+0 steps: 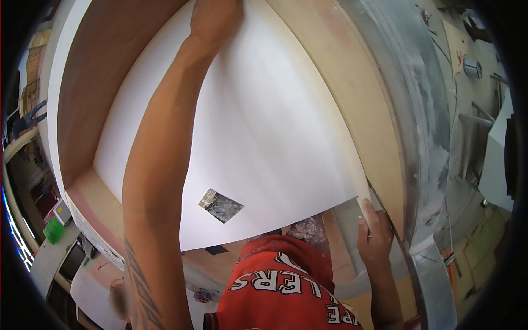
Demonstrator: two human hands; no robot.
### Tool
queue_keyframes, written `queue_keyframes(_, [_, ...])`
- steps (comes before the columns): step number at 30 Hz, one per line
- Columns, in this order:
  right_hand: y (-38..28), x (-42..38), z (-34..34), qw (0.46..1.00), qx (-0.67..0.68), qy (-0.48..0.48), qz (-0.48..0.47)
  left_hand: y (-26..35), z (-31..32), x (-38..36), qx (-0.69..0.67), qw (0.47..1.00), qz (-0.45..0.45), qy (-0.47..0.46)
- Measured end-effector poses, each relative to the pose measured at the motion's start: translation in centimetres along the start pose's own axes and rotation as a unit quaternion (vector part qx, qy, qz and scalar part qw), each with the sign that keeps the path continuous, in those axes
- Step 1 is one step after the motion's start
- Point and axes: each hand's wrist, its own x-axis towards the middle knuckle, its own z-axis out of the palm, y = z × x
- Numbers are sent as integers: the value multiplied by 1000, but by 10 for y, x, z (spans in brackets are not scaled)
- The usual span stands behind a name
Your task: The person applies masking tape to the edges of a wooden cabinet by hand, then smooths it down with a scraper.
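Observation:
A large white sheet [275, 121] fills the inside of a curved wood-coloured panel frame. My left arm reaches across it to the far end, where my left hand [217, 22] meets the sheet; its fingers run out of the top of the view. My right hand [377, 234] is at the sheet's near right corner, index fingertip right at the edge and thumb just below it, fingers bent around that corner. On the sheet, near its front edge, shows a small grey mottled rectangle [221, 205] with a tan end.
Tan side walls [88, 93] rise left and right of the sheet. A grey, smeared outer rim [423, 110] runs down the right. Farther right is a metal can [472, 67]; at far left are a green object [53, 230] and another person [26, 122].

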Motion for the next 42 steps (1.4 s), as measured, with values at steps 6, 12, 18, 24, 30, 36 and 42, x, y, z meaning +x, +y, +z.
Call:
queue_keyframes(6, [17, -6, 13, 998, -29, -36, 38, 0, -1, 4, 13, 1000, 1, -4])
queue_keyframes(12, [46, -7, 31, 981, -23, -100, 166, 1, -2, 0, 1, 999, -31, -34])
queue_keyframes(18, [51, 0, 36, 990, 41, -28, 135, 4, -1, 0, 27, 1000, -9, -13])
queue_keyframes(24, [53, 5, 39, 993, 20, -24, 117, 5, -2, 0, 15, 1000, -9, -2])
queue_keyframes(30, [56, 5, 41, 994, 15, -24, 109, 12, -2, -1, 4, 1000, -22, 13])
queue_keyframes(36, [60, 5, 46, 998, 2, -14, 67, 11, -1, -1, 11, 999, -18, 29])
queue_keyframes(42, [60, 4, 38, 986, 5, -108, 124, 13, -2, -1, 9, 999, -19, 30])
